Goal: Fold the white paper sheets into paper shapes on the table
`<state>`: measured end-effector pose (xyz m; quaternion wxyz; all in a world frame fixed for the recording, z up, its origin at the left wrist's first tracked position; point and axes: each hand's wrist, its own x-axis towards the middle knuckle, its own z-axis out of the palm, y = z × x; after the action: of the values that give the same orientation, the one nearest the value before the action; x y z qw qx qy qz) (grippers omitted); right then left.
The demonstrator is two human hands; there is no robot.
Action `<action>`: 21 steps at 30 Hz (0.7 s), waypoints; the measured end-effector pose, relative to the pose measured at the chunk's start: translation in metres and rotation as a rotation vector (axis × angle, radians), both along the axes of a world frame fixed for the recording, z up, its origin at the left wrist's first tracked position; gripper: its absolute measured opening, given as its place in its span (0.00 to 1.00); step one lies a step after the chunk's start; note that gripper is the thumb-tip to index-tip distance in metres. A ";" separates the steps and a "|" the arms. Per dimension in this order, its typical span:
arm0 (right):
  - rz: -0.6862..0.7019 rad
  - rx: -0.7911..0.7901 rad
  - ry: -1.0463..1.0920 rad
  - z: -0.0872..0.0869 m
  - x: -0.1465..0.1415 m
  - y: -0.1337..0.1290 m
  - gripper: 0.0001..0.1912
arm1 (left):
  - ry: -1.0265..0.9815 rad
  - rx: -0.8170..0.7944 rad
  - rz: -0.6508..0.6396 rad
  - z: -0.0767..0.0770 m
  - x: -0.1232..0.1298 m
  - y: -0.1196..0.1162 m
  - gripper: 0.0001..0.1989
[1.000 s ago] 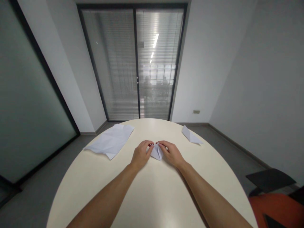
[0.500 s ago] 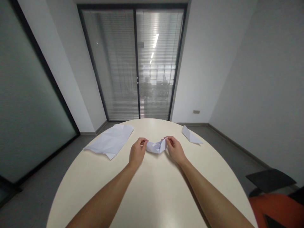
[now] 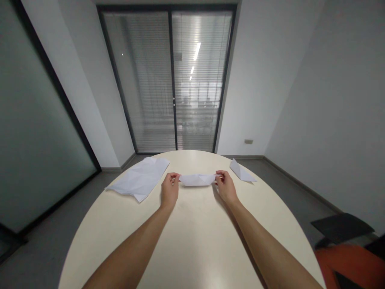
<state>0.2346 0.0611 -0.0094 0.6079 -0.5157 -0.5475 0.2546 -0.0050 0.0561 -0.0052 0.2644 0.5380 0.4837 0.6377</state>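
Observation:
A folded white paper is stretched between my two hands over the middle of the round table. Its shape is long and narrow, with a nearly straight lower edge. My left hand pinches its left end between thumb and fingers. At the right end, my right hand grips the other tip in the same way. The fingertips partly cover both ends of the paper.
A large creased white sheet lies at the table's left. At the back right rests a smaller folded paper. A red and black chair stands at the lower right, beyond the table's edge. Glass doors are behind the table.
My hands have moved apart, the left one leftward and the right one rightward. Between them the paper has gone from a bent, partly opened shape to a flatter, longer strip.

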 end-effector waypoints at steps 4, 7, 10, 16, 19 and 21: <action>-0.035 -0.009 -0.215 0.004 0.001 -0.007 0.17 | 0.035 0.020 0.015 0.005 0.001 -0.004 0.07; -0.075 0.074 -0.446 0.014 -0.001 -0.016 0.18 | 0.096 0.076 0.026 0.009 0.002 -0.010 0.07; -0.057 0.206 -0.675 0.026 -0.008 -0.028 0.21 | 0.141 0.106 0.007 0.013 0.003 -0.016 0.07; 0.117 0.259 -0.937 0.036 -0.026 -0.045 0.40 | 0.269 0.140 -0.020 0.017 0.006 -0.025 0.07; 0.154 0.207 -0.952 0.034 -0.027 -0.045 0.42 | 0.310 0.168 -0.033 0.019 0.007 -0.029 0.07; 0.155 0.191 -0.937 0.033 -0.025 -0.044 0.37 | 0.324 0.180 -0.036 0.020 0.007 -0.029 0.07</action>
<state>0.2099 0.0166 0.0238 0.3197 -0.4746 -0.8200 -0.0122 0.0025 0.0266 0.0150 0.1452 0.6637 0.4511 0.5787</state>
